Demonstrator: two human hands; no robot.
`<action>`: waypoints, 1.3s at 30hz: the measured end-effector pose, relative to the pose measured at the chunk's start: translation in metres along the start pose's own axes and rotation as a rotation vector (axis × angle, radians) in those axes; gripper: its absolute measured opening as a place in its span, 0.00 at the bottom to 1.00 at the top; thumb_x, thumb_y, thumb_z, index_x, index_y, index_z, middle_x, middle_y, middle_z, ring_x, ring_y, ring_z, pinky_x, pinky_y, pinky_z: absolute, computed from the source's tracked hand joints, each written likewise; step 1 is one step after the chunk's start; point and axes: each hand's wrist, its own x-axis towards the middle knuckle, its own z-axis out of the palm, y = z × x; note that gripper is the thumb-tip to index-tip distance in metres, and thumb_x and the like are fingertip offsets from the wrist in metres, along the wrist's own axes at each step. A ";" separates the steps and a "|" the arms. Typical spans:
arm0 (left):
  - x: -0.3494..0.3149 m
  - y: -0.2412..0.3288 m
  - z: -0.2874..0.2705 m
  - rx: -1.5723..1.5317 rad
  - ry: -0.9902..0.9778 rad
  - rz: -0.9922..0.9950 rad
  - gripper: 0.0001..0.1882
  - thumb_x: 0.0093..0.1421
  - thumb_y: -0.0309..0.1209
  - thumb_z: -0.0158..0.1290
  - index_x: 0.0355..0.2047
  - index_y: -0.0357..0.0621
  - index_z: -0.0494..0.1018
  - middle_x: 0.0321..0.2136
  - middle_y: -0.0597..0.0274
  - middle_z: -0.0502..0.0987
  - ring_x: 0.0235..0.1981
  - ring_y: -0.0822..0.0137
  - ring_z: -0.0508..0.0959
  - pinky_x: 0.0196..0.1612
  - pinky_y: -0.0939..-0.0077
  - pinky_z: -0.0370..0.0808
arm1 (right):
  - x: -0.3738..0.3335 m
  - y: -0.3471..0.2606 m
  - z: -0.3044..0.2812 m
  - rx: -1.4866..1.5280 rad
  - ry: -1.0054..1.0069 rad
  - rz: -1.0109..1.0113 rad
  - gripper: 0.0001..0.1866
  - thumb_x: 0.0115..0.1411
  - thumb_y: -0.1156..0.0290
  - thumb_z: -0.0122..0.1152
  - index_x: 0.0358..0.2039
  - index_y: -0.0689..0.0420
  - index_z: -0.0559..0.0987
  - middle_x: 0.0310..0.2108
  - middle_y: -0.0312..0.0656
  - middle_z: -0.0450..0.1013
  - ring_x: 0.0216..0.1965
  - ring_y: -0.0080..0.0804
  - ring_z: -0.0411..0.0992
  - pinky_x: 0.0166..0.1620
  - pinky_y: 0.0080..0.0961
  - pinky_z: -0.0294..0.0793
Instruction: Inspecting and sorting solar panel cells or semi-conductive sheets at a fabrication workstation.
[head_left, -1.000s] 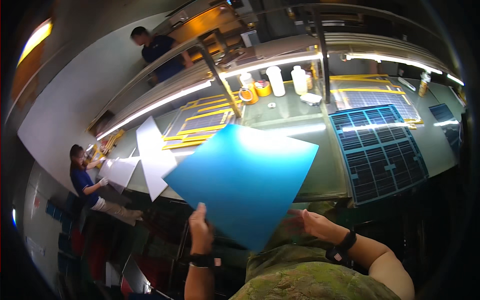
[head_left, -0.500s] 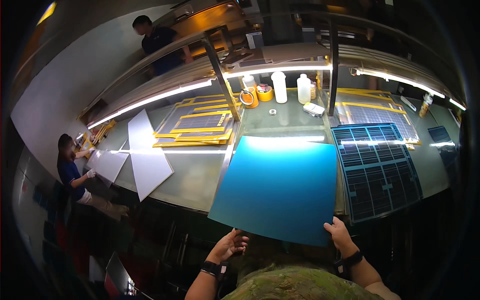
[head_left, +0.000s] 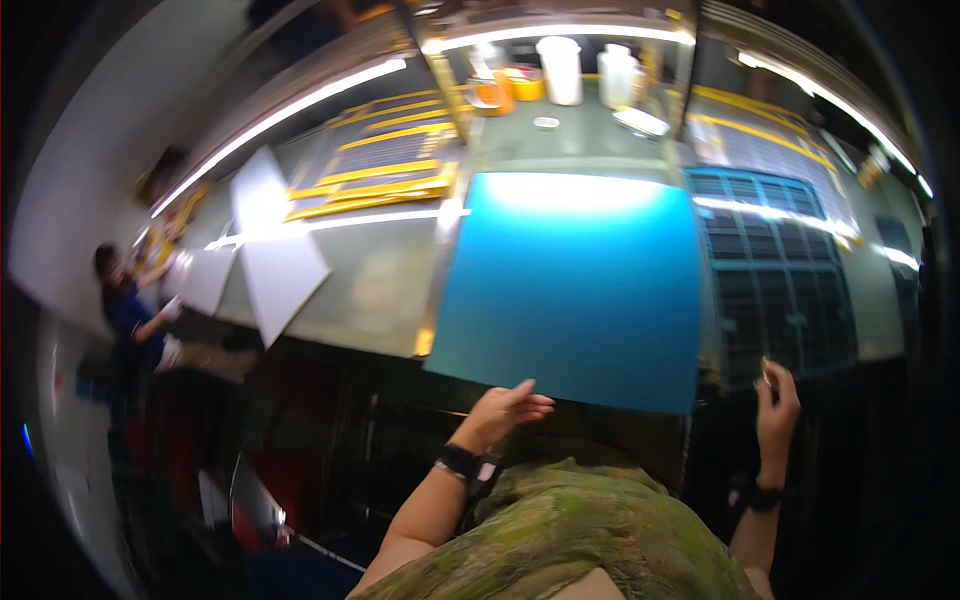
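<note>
Sheet (head_left: 570, 290) (blue) on tbl (head_left: 375, 290); hands (head_left: 505, 412) (head_left: 778, 408) apart, L nr front edge.

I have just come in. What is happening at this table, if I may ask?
A person is handling a large blue sheet, which seems to rest on the table. The left hand is at its front edge; whether it touches is unclear. The right hand is off the sheet, near a dark panel with blue lines. Farther left, a co-worker stands at a pale sheet.

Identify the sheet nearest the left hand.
Plain blue sheet, edge at the left hand; the white sheets lie farther left, the gridded panel farther right.
</note>
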 end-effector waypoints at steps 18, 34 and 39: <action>-0.037 0.026 -0.005 0.181 0.017 -0.177 0.30 0.67 0.47 0.39 0.51 0.25 0.64 0.43 0.44 0.75 0.40 0.56 0.79 0.44 0.70 0.76 | -0.008 0.026 0.011 -0.475 -0.181 -0.314 0.42 0.43 0.47 0.67 0.51 0.67 0.69 0.58 0.60 0.58 0.61 0.60 0.53 0.62 0.55 0.49; 0.074 0.126 0.194 1.003 -0.385 0.293 0.18 0.64 0.37 0.48 0.48 0.36 0.72 0.36 0.54 0.79 0.38 0.67 0.79 0.41 0.74 0.75 | 0.019 0.039 0.003 -0.505 -0.124 -0.523 0.31 0.40 0.76 0.59 0.51 0.53 0.74 0.54 0.56 0.65 0.55 0.60 0.63 0.58 0.49 0.62; 0.091 0.135 0.225 1.086 -0.308 0.661 0.16 0.62 0.35 0.50 0.43 0.35 0.75 0.33 0.51 0.80 0.33 0.65 0.80 0.38 0.73 0.76 | 0.054 -0.017 -0.091 -0.208 0.151 -0.678 0.24 0.39 0.76 0.56 0.42 0.61 0.77 0.43 0.51 0.74 0.44 0.46 0.74 0.48 0.36 0.74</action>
